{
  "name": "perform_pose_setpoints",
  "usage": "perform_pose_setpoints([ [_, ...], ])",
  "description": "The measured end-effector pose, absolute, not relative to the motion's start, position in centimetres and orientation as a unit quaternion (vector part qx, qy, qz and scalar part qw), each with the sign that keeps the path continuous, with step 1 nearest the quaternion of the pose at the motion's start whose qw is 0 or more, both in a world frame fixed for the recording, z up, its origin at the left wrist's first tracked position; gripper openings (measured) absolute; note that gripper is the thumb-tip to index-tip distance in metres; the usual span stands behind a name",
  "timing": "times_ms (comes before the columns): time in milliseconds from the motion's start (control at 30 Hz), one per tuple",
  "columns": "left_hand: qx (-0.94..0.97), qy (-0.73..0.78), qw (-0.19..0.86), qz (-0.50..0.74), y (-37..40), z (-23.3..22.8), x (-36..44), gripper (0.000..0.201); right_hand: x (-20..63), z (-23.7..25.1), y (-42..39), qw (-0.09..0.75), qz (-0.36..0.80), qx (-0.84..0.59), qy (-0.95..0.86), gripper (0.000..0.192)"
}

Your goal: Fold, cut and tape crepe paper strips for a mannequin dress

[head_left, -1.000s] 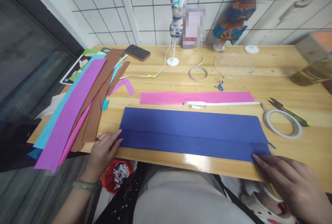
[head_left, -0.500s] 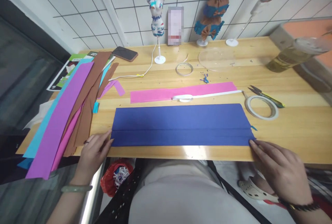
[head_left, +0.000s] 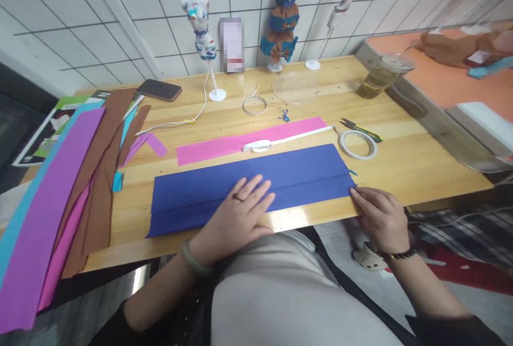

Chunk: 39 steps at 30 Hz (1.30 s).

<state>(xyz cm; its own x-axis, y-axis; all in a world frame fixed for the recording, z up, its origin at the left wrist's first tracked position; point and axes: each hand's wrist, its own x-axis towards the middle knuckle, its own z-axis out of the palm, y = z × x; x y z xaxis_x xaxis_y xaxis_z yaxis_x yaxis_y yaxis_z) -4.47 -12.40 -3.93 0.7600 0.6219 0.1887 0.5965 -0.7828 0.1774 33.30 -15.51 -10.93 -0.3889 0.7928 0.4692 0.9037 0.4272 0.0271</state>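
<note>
Moved since 0.5 s ago: left hand [head_left: 236, 215] slid from sheet's 9 o'clock end to its middle, now flat, fingers spread, pressing the long blue folded crepe-paper sheet [head_left: 296, 175]. Right hand [head_left: 380, 215] stays at 3 o'clock corner, fingertips pinning it, lying along wooden table [head_left: 420, 170] near edge. Looks like crease-smoothing is underway.

The left hand [head_left: 236, 215] hides part of the blue paper [head_left: 280, 175]; the purple strips [head_left: 44, 212] seem cut off at the left edge.

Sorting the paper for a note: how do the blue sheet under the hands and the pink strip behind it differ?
The blue crepe paper sheet is wider and dark, with a lengthwise fold; the pink crepe paper strip is narrower and lies unfolded. The left hand presses flat on the blue sheet and the right hand touches its end; no hand touches the pink strip, which bears white tape. Both lie lengthwise on the wooden table.
</note>
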Motion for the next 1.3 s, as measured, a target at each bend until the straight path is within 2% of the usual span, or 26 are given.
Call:
perform_pose_setpoints([
  [100, 0.94, 0.317, 0.081, 0.097, -12.4, -5.3, -1.4, 0.073, 33.0, -11.6, -15.8, 0.206, -0.133, -0.545, -0.802, 0.046],
  [367, 0.939, 0.33, 0.066, 0.071, -13.3, -7.0, -0.7, 0.076, 32.9, -11.7, -15.8, 0.218, -0.117, -0.576, -0.779, 0.039],
  [600, 0.936, 0.336, 0.075, 0.072, -13.7, -7.0, -0.6, 0.074, 27.6, -9.4, -16.2, 0.24, -0.126, -0.584, -0.765, 0.056],
  [733, 0.936, 0.334, 0.066, 0.087, -13.9, -7.1, -0.7, 0.07, 21.3, -8.6, -16.6, 0.174, -0.037, -0.463, -0.868, 0.065],
  [867, 0.933, 0.341, 0.066, 0.097, -14.1, -7.0, -0.8, 0.057, 18.1, -8.9, -16.6, 0.132, -0.023, -0.4, -0.907, 0.072],
  [1000, 0.931, 0.343, 0.07, 0.102, -14.1, -6.9, -0.8, 0.056, 18.8, -9.6, -16.4, 0.126, -0.038, -0.421, -0.897, 0.072],
  [1300, 0.93, 0.347, 0.073, 0.092, -14.1, -6.8, -0.9, 0.069, 23.1, -10.4, -16.4, 0.103, -0.055, -0.428, -0.896, 0.068],
])
